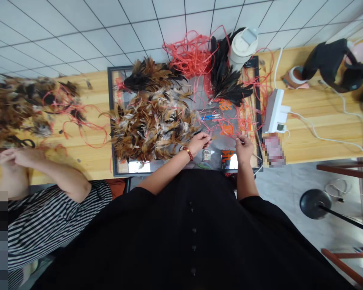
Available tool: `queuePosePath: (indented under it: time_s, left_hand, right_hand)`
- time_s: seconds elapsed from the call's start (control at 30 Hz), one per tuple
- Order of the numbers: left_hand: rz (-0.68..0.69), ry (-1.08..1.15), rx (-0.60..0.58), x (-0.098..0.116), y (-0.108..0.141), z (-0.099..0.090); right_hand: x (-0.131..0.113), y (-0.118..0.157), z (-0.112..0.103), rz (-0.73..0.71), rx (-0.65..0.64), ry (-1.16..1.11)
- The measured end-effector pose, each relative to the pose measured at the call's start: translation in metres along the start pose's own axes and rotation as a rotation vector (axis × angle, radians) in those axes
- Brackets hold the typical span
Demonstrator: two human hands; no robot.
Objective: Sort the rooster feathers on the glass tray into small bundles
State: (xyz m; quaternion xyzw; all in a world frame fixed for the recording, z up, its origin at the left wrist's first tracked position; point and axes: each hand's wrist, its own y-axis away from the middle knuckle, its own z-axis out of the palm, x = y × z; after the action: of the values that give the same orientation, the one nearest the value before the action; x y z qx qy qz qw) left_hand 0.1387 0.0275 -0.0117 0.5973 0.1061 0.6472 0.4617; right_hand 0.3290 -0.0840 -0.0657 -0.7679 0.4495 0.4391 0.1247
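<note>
My left hand (pixel 200 143), with a beaded bracelet (pixel 188 153) at the wrist, is closed at the fingertips beside a large pile of brown feathers (pixel 151 125). Something small and tan shows at those fingertips, too small to name. My right hand (pixel 244 149) is pinched on a thin red string (pixel 230 134) that runs across the dark-framed tray (pixel 111 121). Between and beyond both hands lie blue-handled tweezers or a similar slim tool (pixel 210 117) and more loose red strands.
Black feathers (pixel 226 80), a tangle of red string (pixel 190 56) and a white canister (pixel 243 46) stand at the back. A power strip (pixel 274 110) with cables lies right. At left, a co-worker's hands (pixel 18 157) are near another feather pile (pixel 15 100).
</note>
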Motion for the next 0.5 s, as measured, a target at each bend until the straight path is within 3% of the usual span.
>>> queuePosePath:
  time_s: [0.13,0.3,0.4,0.5]
  left_hand:
    - [-0.054,-0.022,-0.018,0.01,-0.008,0.016]
    - [-0.039,-0.046,0.118,0.007,0.001,0.005]
    - [-0.055,-0.019,0.163,0.003,0.008,-0.008]
    - [-0.071,0.005,0.226,0.0,0.01,-0.017]
  right_hand:
    - [-0.007,-0.039,-0.008,-0.111,0.033,0.149]
    - [-0.035,-0.087,0.012,-0.344,-0.089,0.402]
    - [-0.051,-0.095,0.028,-0.393,-0.162,0.478]
    - [-0.062,-0.086,0.045,-0.458,-0.27,0.508]
